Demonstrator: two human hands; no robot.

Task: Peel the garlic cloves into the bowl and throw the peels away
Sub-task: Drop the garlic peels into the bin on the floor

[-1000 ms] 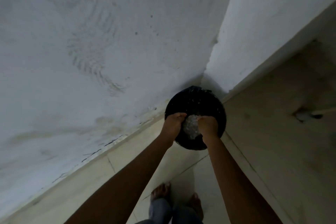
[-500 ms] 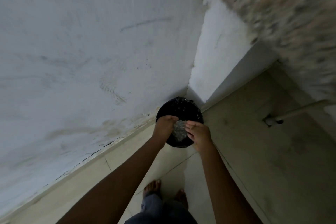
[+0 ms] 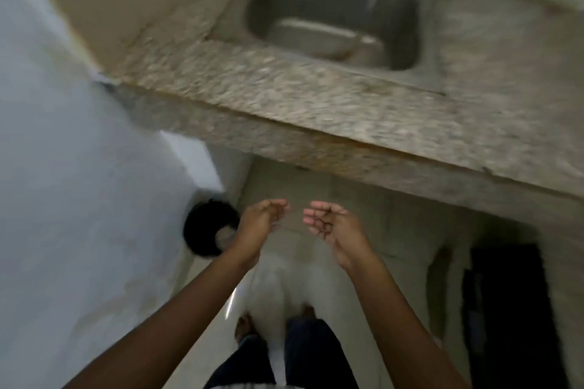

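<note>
– Both hands have come away from the bin (image 3: 205, 227) since half a second ago. Then they were over its mouth. Now the left hand (image 3: 259, 224) and the right hand (image 3: 331, 227) hang in the air to its right, above the pale floor (image 3: 316, 278). The view has also swung up to take in the counter (image 3: 284, 98)

– Are they holding anything?

– Nothing that I can see. The left hand is loosely cupped, its fingers a little bent. The right hand lies palm up with its fingers relaxed and slightly curled. The two are near each other but apart, fingertips facing across the gap.

– And where are the peels?

– A pale heap, the peels (image 3: 225, 234), shows inside the black bin. The bin stands on the floor just beside the white wall (image 3: 79, 199), and the left wrist crosses in front of its right rim. Motion blur softens it all, so I cannot make out single peels.

– What else is in view?

– A speckled stone counter runs across the upper part, with a steel sink (image 3: 335, 12) set into it. Both are blurred. At the bottom edge are the person's bare feet (image 3: 245, 325) and dark trousers. Far right on the floor is a dark shape (image 3: 505, 309), too smeared to name
</note>
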